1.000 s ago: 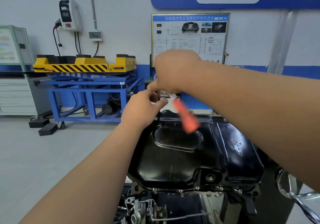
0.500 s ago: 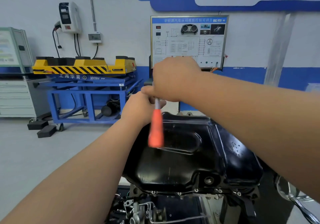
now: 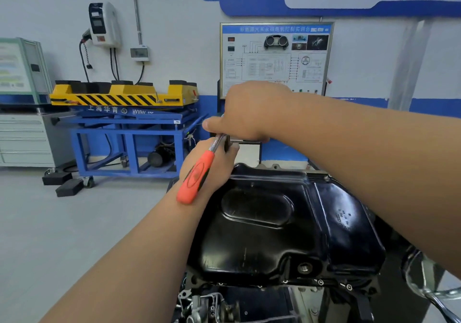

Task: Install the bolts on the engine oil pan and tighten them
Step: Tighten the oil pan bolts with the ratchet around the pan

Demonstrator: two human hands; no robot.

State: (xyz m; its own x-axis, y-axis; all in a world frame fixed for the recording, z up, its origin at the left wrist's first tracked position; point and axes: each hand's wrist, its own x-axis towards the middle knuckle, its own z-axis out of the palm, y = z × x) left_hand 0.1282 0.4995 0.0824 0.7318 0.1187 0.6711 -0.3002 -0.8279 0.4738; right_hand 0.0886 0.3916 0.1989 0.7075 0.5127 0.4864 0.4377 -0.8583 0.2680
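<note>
**Ratchet handle swung across to my left wrist**

A second ago the orange handle of the ratchet wrench (image 3: 195, 178) pointed out to the right over the pan, half a second ago it pointed straight back at me, and now it slants to the left and lies across my left wrist. My right hand (image 3: 249, 113) stays clamped over the head of the wrench, thumb forward. My left hand (image 3: 208, 163) sits bunched just beneath it at the far rim of the oil pan (image 3: 274, 235); its fingers are hidden behind its own back, so I cannot tell what they hold.

My right forearm crosses the far right corner of the pan and hides that part. Small bolts (image 3: 320, 282) show along the near flange. Behind stand a yellow and blue lift table (image 3: 124, 98), a wiring training board (image 3: 274, 58), a wall charger (image 3: 103, 24) and a grey drawer cabinet (image 3: 22, 138).

The pan is glossy black pressed metal with a rounded oval recess; the wrench shaft is bright chrome, its grip orange with a black inlay
</note>
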